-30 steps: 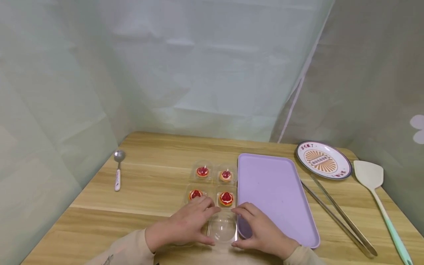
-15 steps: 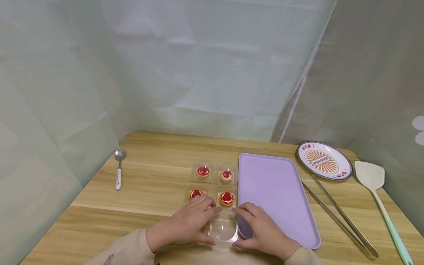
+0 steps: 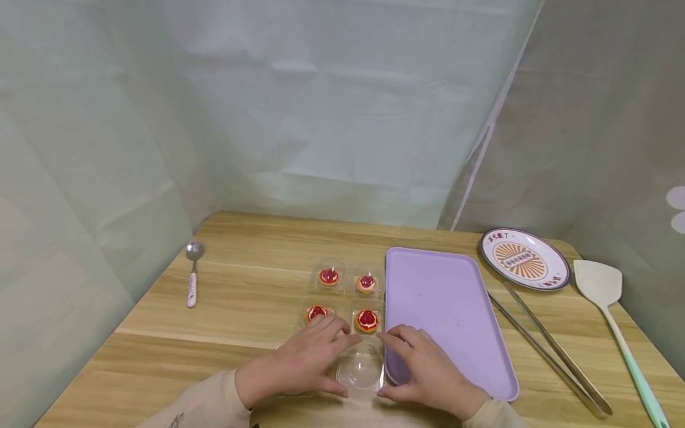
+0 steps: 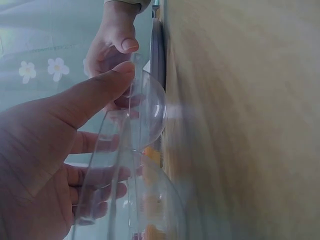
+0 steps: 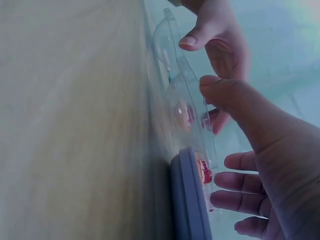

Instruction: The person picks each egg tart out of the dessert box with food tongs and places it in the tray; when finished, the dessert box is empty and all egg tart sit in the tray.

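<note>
In the head view a clear plastic box with a round hollow lies between my two hands at the front of a cluster of clear boxes. No tart shows inside it. My left hand is at its left side, thumb and forefinger spread toward its corners, above another clear piece it mostly covers. My right hand is at the right side, over the tray's edge, fingers loosely spread. In the right wrist view the right thumb is close to the box rim; contact is unclear. Behind, a red-topped tart sits in its box.
A purple tray lies right of the boxes. Farther right are metal tongs, a patterned plate and a white turner with a green handle. A spoon lies at the left. Several tarts sit in the boxes.
My right hand has shifted slightly to the right, its fingertips a little farther from my left hand. The box and my left hand stay almost where they were.
</note>
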Demonstrator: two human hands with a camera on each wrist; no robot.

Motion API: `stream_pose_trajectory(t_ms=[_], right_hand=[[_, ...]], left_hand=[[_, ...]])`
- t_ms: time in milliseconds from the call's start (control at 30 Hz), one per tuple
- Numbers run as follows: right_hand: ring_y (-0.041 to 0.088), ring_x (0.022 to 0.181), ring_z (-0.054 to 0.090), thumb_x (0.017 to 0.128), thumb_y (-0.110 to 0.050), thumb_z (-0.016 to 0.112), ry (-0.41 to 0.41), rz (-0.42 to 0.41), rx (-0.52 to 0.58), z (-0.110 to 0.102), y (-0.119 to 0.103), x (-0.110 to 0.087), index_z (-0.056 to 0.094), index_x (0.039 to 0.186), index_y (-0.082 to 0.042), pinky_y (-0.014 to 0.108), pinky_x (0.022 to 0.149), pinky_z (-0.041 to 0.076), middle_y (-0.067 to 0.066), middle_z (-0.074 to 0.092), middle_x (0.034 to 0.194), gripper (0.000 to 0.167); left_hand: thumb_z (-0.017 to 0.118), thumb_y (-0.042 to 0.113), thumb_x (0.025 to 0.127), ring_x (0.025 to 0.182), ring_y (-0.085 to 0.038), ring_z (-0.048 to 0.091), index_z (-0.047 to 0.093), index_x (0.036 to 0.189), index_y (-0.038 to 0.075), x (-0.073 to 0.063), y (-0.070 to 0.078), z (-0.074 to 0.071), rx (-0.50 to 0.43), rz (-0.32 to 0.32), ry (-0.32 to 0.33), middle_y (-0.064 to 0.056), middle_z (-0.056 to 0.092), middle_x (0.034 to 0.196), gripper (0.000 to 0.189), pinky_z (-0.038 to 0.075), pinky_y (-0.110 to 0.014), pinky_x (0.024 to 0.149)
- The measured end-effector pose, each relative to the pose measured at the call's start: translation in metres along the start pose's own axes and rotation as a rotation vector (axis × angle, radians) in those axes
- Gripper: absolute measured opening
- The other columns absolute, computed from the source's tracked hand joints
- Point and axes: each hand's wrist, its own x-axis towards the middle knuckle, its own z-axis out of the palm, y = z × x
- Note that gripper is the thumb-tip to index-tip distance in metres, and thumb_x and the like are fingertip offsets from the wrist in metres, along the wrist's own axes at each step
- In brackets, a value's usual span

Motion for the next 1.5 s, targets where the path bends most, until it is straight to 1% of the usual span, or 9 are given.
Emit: stream_pose_trajectory(t_ms=[133, 367, 600, 833, 967, 1033, 1200, 1400, 1500], right_hand=[[0.010, 0.098, 0.056, 0.062, -0.064, 0.077, 0.017, -0.015, -0.016, -0.003, 0.001, 0.001, 0.061, 0.126, -0.013, 0.028, 0.083, 0.050, -0.005, 0.059, 0.112, 0.084], [0.012, 0.100, 0.057, 0.066, -0.065, 0.075, 0.008, -0.010, -0.025, -0.011, 0.001, 0.005, 0.060, 0.128, -0.012, 0.031, 0.085, 0.050, -0.003, 0.060, 0.113, 0.083], [0.014, 0.100, 0.057, 0.064, -0.060, 0.078, 0.021, -0.039, -0.039, -0.023, 0.004, 0.015, 0.060, 0.128, -0.010, 0.032, 0.085, 0.050, -0.001, 0.060, 0.112, 0.083], [0.014, 0.097, 0.058, 0.064, -0.055, 0.081, 0.039, -0.088, -0.059, -0.039, 0.007, 0.033, 0.059, 0.127, -0.011, 0.035, 0.083, 0.050, 0.000, 0.060, 0.110, 0.080], [0.014, 0.096, 0.058, 0.067, -0.053, 0.080, 0.019, -0.102, -0.047, -0.048, 0.009, 0.048, 0.060, 0.126, -0.010, 0.035, 0.082, 0.050, 0.001, 0.060, 0.111, 0.076], [0.014, 0.095, 0.058, 0.068, -0.052, 0.080, -0.006, -0.102, -0.038, -0.051, 0.010, 0.056, 0.060, 0.126, -0.009, 0.035, 0.082, 0.050, 0.001, 0.060, 0.111, 0.075], [0.016, 0.093, 0.058, 0.072, -0.050, 0.078, -0.085, -0.090, -0.042, -0.057, 0.014, 0.073, 0.060, 0.126, -0.008, 0.035, 0.082, 0.051, 0.003, 0.061, 0.110, 0.072], [0.019, 0.092, 0.060, 0.076, -0.047, 0.076, -0.168, -0.059, -0.033, -0.061, 0.020, 0.095, 0.060, 0.127, -0.007, 0.037, 0.084, 0.052, 0.006, 0.061, 0.110, 0.067], [0.020, 0.093, 0.061, 0.077, -0.047, 0.076, -0.203, -0.035, -0.024, -0.061, 0.022, 0.104, 0.060, 0.126, -0.006, 0.037, 0.084, 0.053, 0.006, 0.061, 0.110, 0.065]], left_hand=[[0.073, 0.062, 0.069, 0.112, -0.014, 0.047, 0.052, 0.134, 0.020, -0.002, -0.002, -0.004, -0.010, -0.005, 0.014, 0.003, 0.052, 0.119, 0.080, 0.041, -0.033, 0.102], [0.073, 0.059, 0.071, 0.117, -0.018, 0.048, 0.051, 0.135, 0.018, -0.002, -0.009, -0.012, -0.040, -0.014, 0.021, 0.000, 0.052, 0.122, 0.079, 0.041, -0.038, 0.105], [0.077, 0.057, 0.068, 0.114, -0.021, 0.051, 0.055, 0.131, 0.015, 0.004, -0.021, -0.018, -0.013, 0.049, 0.113, -0.004, 0.055, 0.119, 0.080, 0.044, -0.040, 0.102], [0.079, 0.050, 0.069, 0.113, -0.024, 0.054, 0.055, 0.133, 0.013, 0.010, -0.036, -0.030, -0.067, 0.036, 0.131, -0.009, 0.057, 0.121, 0.077, 0.047, -0.042, 0.097], [0.082, 0.044, 0.069, 0.110, -0.026, 0.056, 0.057, 0.129, 0.010, 0.011, -0.048, -0.037, -0.114, -0.003, 0.160, -0.010, 0.058, 0.120, 0.074, 0.049, -0.043, 0.095], [0.083, 0.041, 0.070, 0.110, -0.027, 0.056, 0.057, 0.129, 0.010, 0.012, -0.055, -0.040, -0.132, -0.032, 0.161, -0.010, 0.058, 0.120, 0.072, 0.049, -0.044, 0.095], [0.082, 0.035, 0.073, 0.110, -0.029, 0.057, 0.058, 0.128, 0.007, 0.017, -0.072, -0.043, -0.170, -0.071, 0.175, -0.011, 0.061, 0.118, 0.066, 0.049, -0.046, 0.096], [0.080, 0.030, 0.077, 0.114, -0.029, 0.057, 0.056, 0.131, 0.007, 0.023, -0.098, -0.038, -0.292, -0.174, 0.171, -0.012, 0.063, 0.121, 0.064, 0.047, -0.047, 0.100], [0.079, 0.029, 0.078, 0.114, -0.029, 0.057, 0.055, 0.132, 0.007, 0.025, -0.111, -0.032, -0.398, -0.228, 0.174, -0.014, 0.062, 0.123, 0.063, 0.048, -0.048, 0.099]])
